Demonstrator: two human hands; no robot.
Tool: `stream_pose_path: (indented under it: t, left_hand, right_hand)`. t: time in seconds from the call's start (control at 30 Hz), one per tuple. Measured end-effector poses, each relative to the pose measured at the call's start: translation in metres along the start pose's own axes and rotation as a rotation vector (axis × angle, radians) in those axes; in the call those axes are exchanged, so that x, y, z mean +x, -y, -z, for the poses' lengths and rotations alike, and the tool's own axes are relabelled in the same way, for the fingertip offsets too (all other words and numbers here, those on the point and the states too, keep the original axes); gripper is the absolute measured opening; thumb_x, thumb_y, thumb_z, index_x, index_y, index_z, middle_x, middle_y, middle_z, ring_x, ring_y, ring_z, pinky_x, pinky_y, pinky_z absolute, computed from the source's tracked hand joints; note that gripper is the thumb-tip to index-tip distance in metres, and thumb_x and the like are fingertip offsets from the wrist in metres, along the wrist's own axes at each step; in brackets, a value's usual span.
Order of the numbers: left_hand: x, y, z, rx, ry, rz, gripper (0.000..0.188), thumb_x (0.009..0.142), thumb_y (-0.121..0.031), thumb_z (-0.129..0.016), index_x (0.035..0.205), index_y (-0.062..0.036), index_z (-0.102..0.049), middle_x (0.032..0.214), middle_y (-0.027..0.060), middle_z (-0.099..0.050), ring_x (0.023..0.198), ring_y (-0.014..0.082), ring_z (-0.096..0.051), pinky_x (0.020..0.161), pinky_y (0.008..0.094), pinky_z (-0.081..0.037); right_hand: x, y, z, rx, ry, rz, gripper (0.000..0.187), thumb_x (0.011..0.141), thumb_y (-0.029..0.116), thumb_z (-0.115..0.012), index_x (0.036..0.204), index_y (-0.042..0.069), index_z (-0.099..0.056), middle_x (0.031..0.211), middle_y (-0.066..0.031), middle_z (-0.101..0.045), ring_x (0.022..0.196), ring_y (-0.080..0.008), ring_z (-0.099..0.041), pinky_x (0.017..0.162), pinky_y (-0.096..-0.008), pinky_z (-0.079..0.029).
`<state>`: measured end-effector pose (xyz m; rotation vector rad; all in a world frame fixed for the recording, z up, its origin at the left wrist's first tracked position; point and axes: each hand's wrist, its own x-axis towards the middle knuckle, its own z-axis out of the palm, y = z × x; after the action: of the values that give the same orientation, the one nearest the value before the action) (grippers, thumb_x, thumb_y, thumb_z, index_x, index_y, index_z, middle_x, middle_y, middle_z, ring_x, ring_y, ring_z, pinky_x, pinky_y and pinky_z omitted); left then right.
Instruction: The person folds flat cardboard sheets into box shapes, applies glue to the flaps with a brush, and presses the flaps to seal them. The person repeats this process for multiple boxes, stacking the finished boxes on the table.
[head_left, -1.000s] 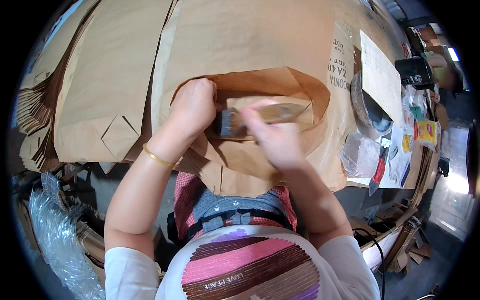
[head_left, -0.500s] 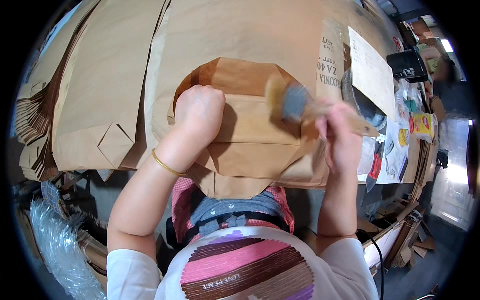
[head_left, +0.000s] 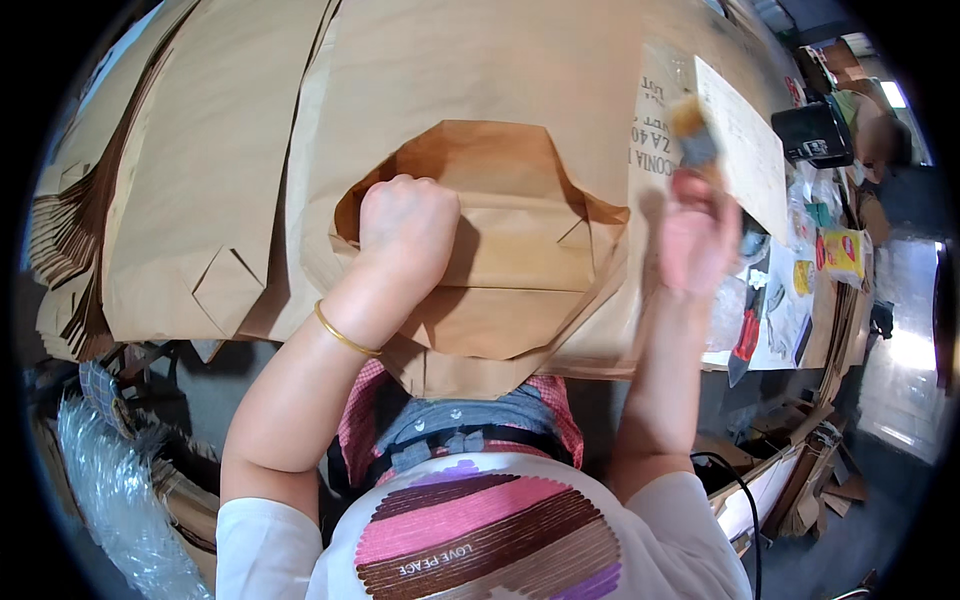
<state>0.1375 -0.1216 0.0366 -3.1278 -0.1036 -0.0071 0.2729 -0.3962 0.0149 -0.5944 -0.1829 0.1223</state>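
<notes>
A brown kraft paper bag (head_left: pixel 520 262) lies in front of me, its near end spread open into a flattened, many-sided shape. On its left part rests my left hand (head_left: pixel 408 228), closed in a fist against the paper; the fingertips are hidden underneath. A flat paintbrush (head_left: pixel 697 145) with tan bristles and a grey metal band is in my right hand (head_left: pixel 697 235), closed round its handle and slightly smeared by motion. The brush is raised to the right of the bag, apart from it, with its bristles in front of a white sheet (head_left: pixel 735 140).
Stacked flat paper bags (head_left: pixel 200 200) lie at the left, their ends fanned out. At the right are a red-handled knife (head_left: pixel 745 335), a yellow packet (head_left: pixel 842 255) and a black container (head_left: pixel 812 135). Clear plastic wrap (head_left: pixel 115 490) hangs low at the left.
My right hand has lifted the paintbrush off the bag's open end, up and to the right. My left fist stays on the bag, nearly in place.
</notes>
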Motion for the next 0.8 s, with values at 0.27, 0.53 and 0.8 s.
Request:
stream_pose_path:
  t: [0.27, 0.53, 0.8]
  left_hand:
    - [0.000, -0.011, -0.002, 0.109, 0.029, -0.078, 0.003, 0.067, -0.005, -0.063, 0.067, -0.0057, -0.066, 0.074, 0.0099, -0.065, 0.078, 0.0258, -0.065, 0.066, 0.0364, -0.053]
    - [-0.053, 0.062, -0.045, -0.345, -0.301, 0.182, 0.056, 0.096, -0.031, -0.045, 0.143, -0.0021, -0.036, 0.145, 0.0180, -0.040, 0.136, 0.0318, -0.036, 0.113, 0.0441, -0.025]
    - [-0.054, 0.015, -0.057, -0.172, -0.194, 0.175, 0.062, 0.094, -0.031, -0.048, 0.147, -0.0028, -0.031, 0.152, 0.0151, -0.032, 0.142, 0.0313, -0.027, 0.115, 0.0498, -0.016]
  right_hand:
    - [-0.036, -0.129, -0.020, 0.377, -0.063, -0.370, 0.036, 0.100, 0.030, -0.046, 0.119, 0.001, -0.057, 0.098, -0.0151, -0.067, 0.103, -0.0257, -0.061, 0.108, -0.0435, -0.038]
    - [-0.039, -0.129, -0.018, 0.302, 0.106, -0.443, 0.038, 0.101, 0.031, -0.042, 0.120, 0.001, -0.056, 0.095, -0.0153, -0.070, 0.099, -0.0283, -0.065, 0.101, -0.0473, -0.045]
    - [-0.043, -0.130, -0.013, 0.107, 0.112, -0.453, 0.031, 0.098, 0.026, -0.054, 0.119, 0.003, -0.058, 0.103, -0.0116, -0.068, 0.098, -0.0233, -0.065, 0.095, -0.0442, -0.049]
